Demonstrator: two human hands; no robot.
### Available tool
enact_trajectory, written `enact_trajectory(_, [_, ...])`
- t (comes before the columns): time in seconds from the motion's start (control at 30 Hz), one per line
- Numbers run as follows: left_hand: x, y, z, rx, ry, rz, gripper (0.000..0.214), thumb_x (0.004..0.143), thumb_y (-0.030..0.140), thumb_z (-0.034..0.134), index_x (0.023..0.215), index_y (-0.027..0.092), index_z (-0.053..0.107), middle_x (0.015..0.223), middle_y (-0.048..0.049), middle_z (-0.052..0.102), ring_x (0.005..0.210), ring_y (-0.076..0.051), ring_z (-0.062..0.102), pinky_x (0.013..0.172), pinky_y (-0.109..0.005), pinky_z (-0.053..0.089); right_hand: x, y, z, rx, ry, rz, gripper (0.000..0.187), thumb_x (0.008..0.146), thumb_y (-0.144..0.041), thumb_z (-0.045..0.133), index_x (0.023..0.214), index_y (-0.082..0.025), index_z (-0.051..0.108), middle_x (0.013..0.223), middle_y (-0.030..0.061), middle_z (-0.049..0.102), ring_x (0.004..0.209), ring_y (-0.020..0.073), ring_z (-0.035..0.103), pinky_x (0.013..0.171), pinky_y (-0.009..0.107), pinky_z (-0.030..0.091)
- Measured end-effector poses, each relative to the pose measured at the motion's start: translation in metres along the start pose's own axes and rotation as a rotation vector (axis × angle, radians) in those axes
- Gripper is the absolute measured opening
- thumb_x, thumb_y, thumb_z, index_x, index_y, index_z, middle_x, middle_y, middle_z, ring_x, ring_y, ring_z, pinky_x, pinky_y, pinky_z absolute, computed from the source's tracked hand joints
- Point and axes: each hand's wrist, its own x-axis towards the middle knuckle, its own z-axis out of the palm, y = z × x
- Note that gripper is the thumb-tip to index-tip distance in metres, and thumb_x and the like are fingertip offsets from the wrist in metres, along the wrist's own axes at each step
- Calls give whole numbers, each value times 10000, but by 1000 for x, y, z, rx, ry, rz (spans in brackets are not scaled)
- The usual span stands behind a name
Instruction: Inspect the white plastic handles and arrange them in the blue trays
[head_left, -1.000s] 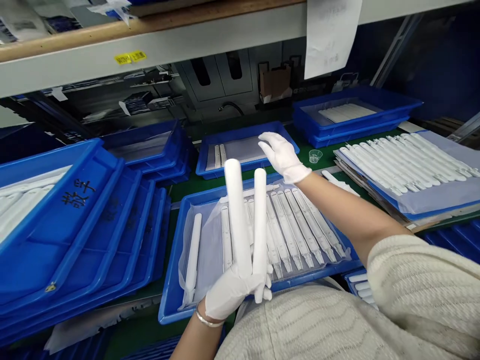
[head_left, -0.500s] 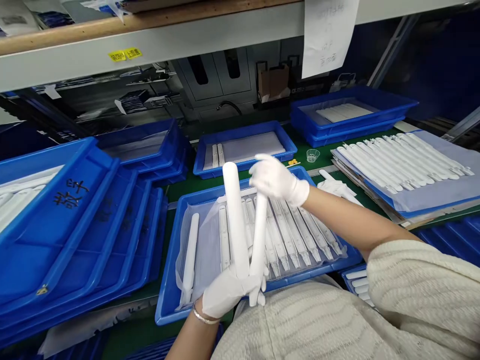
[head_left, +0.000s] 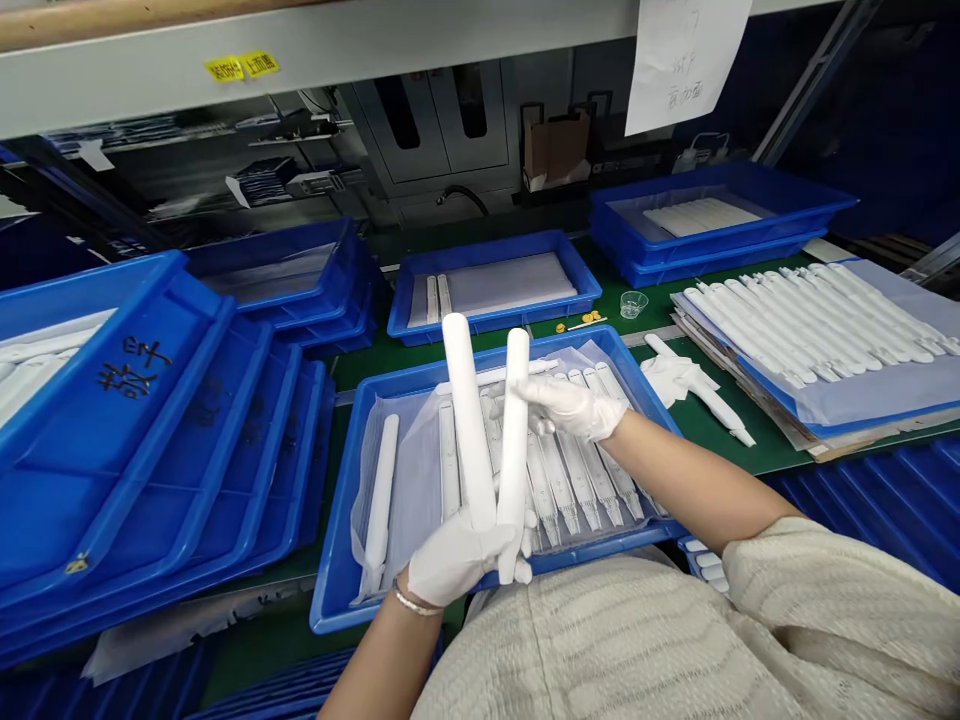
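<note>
White tubes (head_left: 487,420), two, are standing upright above the blue tray (head_left: 337,560), left hand (head_left: 457,560) grip clamping their lower ends. Right hand (head_left: 574,405) is touching the white parts (head_left: 577,480) in that tray; its grip state is unclear.

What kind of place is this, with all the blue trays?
Most likely a factory workbench. Blue trays hold rows of identical white plastic pieces, a gloved left hand grips two white tubes, and a green surface lies under the trays.
</note>
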Motion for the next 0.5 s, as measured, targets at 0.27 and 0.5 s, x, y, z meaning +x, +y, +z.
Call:
enact_trajectory(0.27, [9,4,5,-37,33,-89,447,759,332,874,1130,126,732,1047,-164,747,915,-235,725,757,-354,645,10,2,0,167,74,58,311,810,-389,803,865,-90,734,713,44,692,445,39,472,333,140,337])
enact_trajectory(0.5, [12,13,13,24,-7,-236,551,670,213,919,1182,139,729,1086,-166,762,978,-285,742,752,-331,639,17,1,-1,220,196,159,242,805,-272,823,770,-96,660,539,-8,575,392,35,408,304,122,321])
